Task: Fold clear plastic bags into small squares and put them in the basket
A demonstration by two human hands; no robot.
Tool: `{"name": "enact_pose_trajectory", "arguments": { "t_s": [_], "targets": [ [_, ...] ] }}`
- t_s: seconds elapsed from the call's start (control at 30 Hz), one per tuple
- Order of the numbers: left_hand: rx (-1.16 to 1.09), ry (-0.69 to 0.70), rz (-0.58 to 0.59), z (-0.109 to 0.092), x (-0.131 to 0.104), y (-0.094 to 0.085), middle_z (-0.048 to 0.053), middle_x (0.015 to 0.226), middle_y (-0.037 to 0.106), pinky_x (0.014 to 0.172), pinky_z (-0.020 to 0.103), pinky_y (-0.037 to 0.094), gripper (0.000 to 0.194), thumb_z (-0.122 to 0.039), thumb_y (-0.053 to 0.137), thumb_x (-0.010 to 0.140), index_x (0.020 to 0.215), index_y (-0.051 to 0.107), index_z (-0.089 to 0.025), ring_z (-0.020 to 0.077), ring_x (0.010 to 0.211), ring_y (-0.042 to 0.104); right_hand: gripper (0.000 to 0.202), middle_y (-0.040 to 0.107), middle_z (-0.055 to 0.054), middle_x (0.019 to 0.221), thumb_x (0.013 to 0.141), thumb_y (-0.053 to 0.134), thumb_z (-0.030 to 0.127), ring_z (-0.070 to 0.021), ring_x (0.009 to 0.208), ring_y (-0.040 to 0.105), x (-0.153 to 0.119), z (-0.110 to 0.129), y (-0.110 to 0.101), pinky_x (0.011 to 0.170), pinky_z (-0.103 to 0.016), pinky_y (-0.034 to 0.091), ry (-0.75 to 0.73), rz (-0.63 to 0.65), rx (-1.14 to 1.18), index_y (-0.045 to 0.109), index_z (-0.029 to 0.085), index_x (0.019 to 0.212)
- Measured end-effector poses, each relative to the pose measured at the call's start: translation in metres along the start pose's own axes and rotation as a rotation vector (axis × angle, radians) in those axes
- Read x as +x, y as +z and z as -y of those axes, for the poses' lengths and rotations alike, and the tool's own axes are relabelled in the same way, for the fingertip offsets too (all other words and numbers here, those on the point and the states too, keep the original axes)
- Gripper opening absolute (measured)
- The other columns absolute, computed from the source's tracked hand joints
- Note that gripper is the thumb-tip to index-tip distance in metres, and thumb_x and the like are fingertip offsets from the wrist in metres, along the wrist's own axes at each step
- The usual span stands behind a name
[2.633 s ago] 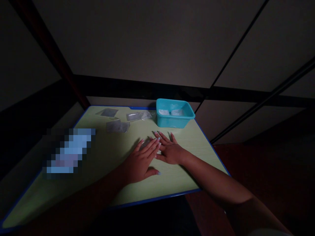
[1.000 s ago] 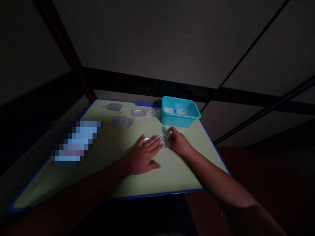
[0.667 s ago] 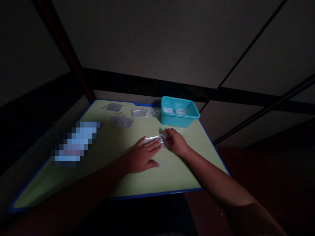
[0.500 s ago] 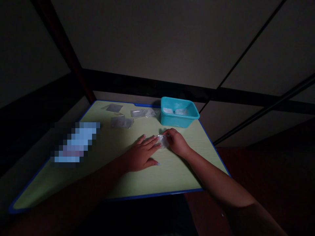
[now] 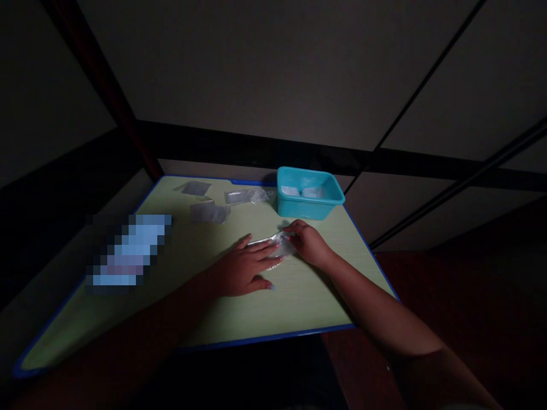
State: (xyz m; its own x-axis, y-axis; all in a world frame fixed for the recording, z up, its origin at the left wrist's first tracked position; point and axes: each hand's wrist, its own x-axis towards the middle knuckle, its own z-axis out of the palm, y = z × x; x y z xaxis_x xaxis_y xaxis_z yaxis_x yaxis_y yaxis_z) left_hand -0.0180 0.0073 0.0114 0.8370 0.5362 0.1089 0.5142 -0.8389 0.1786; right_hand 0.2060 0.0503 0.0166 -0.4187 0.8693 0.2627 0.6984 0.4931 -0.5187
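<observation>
A small clear plastic bag (image 5: 282,247) lies flat on the pale green table, partly covered by my fingers. My left hand (image 5: 241,270) rests on its left part with the fingers spread out, pressing it to the tabletop. At the bag's right end, my right hand (image 5: 308,242) has its fingertips pinched on the upper right edge. What the bag contains, if anything, I cannot make out.
A turquoise plastic basket (image 5: 311,209) with whitish packets inside stands at the back right. Crumpled clear plastic (image 5: 245,197) and flat greyish packets (image 5: 209,213) lie left of it. A blurred-out bright rectangle (image 5: 134,250) is at the table's left. Blue edging (image 5: 273,337) borders the table.
More of the plastic bag shows between and beside my hands, and it looks flatter and more spread out. My left hand has shifted slightly left; my right hand stays at the bag's right end.
</observation>
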Motion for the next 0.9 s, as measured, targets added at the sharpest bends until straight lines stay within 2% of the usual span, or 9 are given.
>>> {"name": "enact_pose_trajectory", "arguments": {
  "t_s": [0.23,0.57,0.7,0.8,0.9],
  "targets": [
    [-0.013,-0.018,-0.028,0.001,0.001,0.003,0.006,0.145,0.036,0.110,0.047,0.008,0.056,-0.052,0.044,0.088,0.138,0.036,-0.030,0.0232,0.135,0.029,0.023,0.061,-0.010,0.090,0.076,0.057,0.004,-0.0176,0.081,0.057,0.001,0.000,-0.001,0.078,-0.029,0.045,0.020,0.015,-0.007,0.068,0.012,0.094],
    [-0.054,-0.035,-0.013,0.006,0.001,0.004,0.011,0.146,0.035,0.109,0.044,0.023,0.059,-0.053,0.045,0.087,0.137,0.040,-0.022,0.0262,0.134,0.030,0.025,0.058,-0.010,0.095,0.080,0.060,0.017,-0.0188,0.084,0.055,-0.002,0.000,0.001,0.081,-0.034,0.046,0.020,0.001,0.037,0.064,0.013,0.104],
    [-0.127,-0.037,-0.048,0.007,0.002,0.004,0.012,0.143,0.039,0.109,0.042,0.026,0.056,-0.047,0.049,0.087,0.135,0.043,-0.018,0.0262,0.132,0.035,0.038,0.051,-0.012,0.105,0.077,0.065,0.031,-0.0224,0.098,0.051,-0.003,0.006,-0.010,0.088,-0.037,0.042,-0.150,0.006,0.031,0.060,0.015,0.112],
    [-0.198,-0.032,-0.084,0.008,0.002,0.003,0.010,0.142,0.041,0.109,0.041,0.028,0.050,-0.040,0.049,0.088,0.133,0.045,-0.020,0.0240,0.131,0.036,0.034,0.050,-0.011,0.112,0.073,0.070,0.035,-0.0247,0.107,0.046,-0.004,0.010,-0.018,0.092,-0.040,0.038,-0.302,0.102,-0.013,0.064,0.018,0.101],
    [-0.284,-0.053,-0.120,0.008,0.003,0.004,0.010,0.139,0.045,0.108,0.039,0.030,0.044,-0.035,0.046,0.089,0.130,0.048,-0.018,0.0211,0.129,0.039,0.026,0.051,-0.010,0.109,0.071,0.072,0.031,-0.0243,0.104,0.046,-0.005,0.011,-0.018,0.090,-0.038,0.037,-0.346,0.151,-0.051,0.064,0.018,0.092]
  ]
}}
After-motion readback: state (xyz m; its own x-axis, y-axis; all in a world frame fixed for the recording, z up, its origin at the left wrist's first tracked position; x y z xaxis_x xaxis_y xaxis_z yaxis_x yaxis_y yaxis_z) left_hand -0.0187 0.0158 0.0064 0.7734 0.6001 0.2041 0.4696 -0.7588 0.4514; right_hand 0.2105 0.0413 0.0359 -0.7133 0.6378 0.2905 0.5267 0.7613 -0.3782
